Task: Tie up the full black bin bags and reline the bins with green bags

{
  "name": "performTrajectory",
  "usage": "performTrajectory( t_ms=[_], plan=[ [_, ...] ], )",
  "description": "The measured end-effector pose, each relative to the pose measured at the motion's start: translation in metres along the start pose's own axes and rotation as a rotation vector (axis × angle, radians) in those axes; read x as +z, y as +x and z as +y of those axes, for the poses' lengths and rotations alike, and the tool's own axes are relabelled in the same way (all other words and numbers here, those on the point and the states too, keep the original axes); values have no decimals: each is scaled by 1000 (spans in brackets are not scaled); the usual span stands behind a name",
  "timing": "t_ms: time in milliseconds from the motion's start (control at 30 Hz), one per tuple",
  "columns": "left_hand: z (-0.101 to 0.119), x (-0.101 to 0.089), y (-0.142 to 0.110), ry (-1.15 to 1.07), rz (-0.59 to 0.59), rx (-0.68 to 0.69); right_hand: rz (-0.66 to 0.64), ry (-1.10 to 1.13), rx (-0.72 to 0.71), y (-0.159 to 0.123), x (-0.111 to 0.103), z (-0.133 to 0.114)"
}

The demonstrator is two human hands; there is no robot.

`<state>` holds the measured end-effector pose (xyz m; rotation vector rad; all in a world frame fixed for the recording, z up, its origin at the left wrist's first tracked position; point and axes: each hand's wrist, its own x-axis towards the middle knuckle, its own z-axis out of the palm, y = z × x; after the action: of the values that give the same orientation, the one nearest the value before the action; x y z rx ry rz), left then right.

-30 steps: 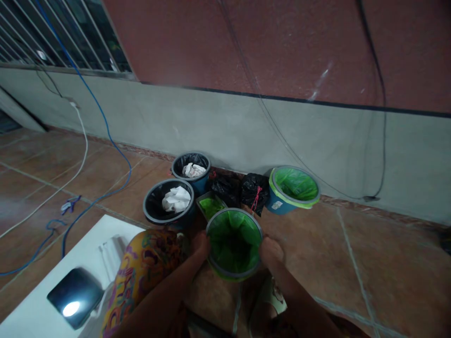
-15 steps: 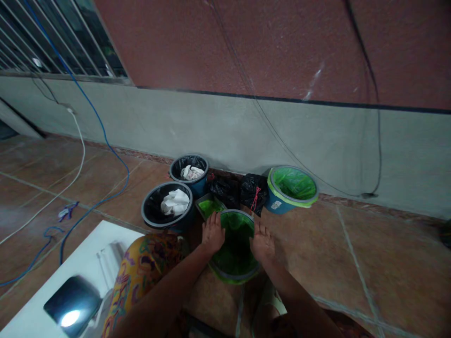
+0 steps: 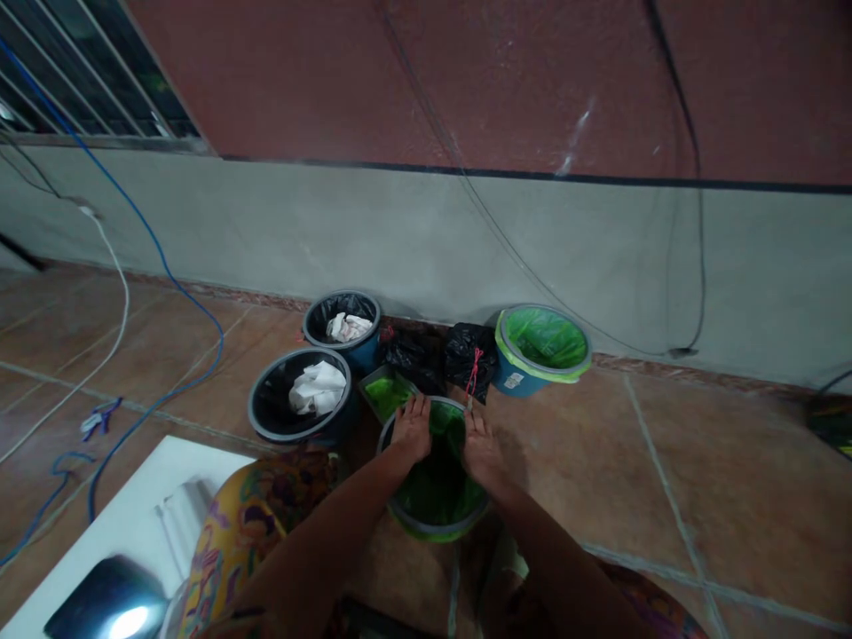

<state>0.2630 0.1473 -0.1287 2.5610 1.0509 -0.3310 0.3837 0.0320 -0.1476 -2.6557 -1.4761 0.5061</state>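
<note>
A round bin [image 3: 437, 532] with a grey rim stands on the floor between my legs, lined with a green plastic bag [image 3: 416, 499]. My left hand [image 3: 413, 429] lies on the left far side of its rim, fingers stretched out. On the right far side rests my right hand [image 3: 483, 448], its fingers also extended and flat. Both palms touch the rim over the bag's edge. The inside of the bin is dark. Just beyond my left hand is a small square container [image 3: 387, 395] with a green lining.
Two black-lined bins [image 3: 293, 438] [image 3: 365, 358] with white crumpled waste stand left. Black tied bags [image 3: 416, 359] [image 3: 469, 355] and another green-lined bin [image 3: 525, 383] sit by the wall. A white board [image 3: 120, 524] holds a dark device [image 3: 99, 599]. A blue cable [image 3: 193, 306] crosses the floor.
The view has shifted slightly to the right. My hands have slid a little forward along the bin's rim, and remain on it with fingers extended.
</note>
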Motion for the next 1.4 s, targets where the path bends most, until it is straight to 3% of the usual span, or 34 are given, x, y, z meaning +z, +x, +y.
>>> performTrajectory(
  t_ms=[133, 267, 367, 533, 700, 867, 967, 1100, 1167, 1267, 1400],
  plan=[
    [-1, -8, -5, -16, 17, 6, 17, 5, 45, -8, -11, -6],
    [4, -7, -34, -25, 118, 36, 24, -8, 6, -23, -22, -11],
    [18, 13, -74, -22, 115, 110, 39, -16, -97, -42, -17, -10],
    [36, 62, -129, 0, -32, 236, 26, -46, -321, -80, 12, 1],
    [31, 93, -133, 58, -137, 208, 105, -35, -437, -92, 40, 17],
    [22, 112, -128, 87, -78, 212, 280, 80, -557, -88, 61, 27],
    [22, 113, -129, 106, -92, 239, 311, 114, -589, -88, 65, 28],
    [23, 98, -131, 89, -86, 251, 279, 96, -518, -83, 54, 24],
    [22, 88, -131, 60, -23, 278, 307, 80, -426, -76, 44, 22],
    [15, 79, -126, 35, 175, 247, 359, 53, -241, -66, 34, 24],
    [-1, 82, -112, 44, 418, 24, 329, 11, -82, -60, 44, 32]
  ],
)
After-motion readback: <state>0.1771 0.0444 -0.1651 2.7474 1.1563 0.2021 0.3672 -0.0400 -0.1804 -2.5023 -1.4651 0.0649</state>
